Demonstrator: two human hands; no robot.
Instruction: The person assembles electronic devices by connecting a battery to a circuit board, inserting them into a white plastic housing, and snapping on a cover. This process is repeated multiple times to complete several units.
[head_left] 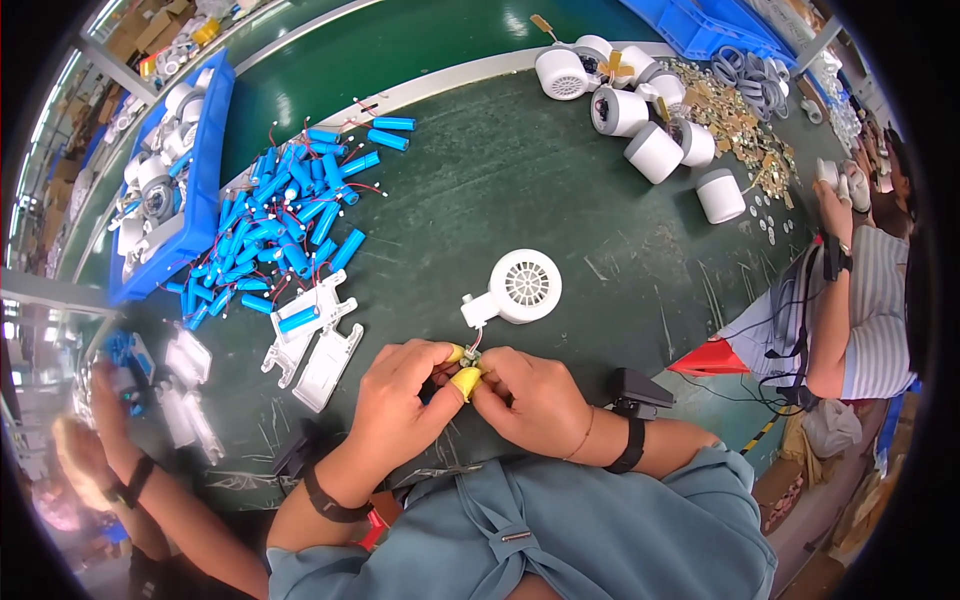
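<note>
My left hand, with yellow covers on its thumb and index fingertips, pinches a small wired part near the table's front edge. From the other side, my right hand has its thumb and fingers closed on the same part. Fingers hide most of it, so its exact kind is unclear. Thin wires run up from it to a white fan unit with a round slotted grille and a short square arm. The unit lies on the dark green table just beyond my fingers.
Blue cylindrical batteries with red leads are heaped at the left, beside white plastic shells. A blue bin holds white parts. White cylindrical housings and small tan boards lie far right. Co-workers' arms show at both sides.
</note>
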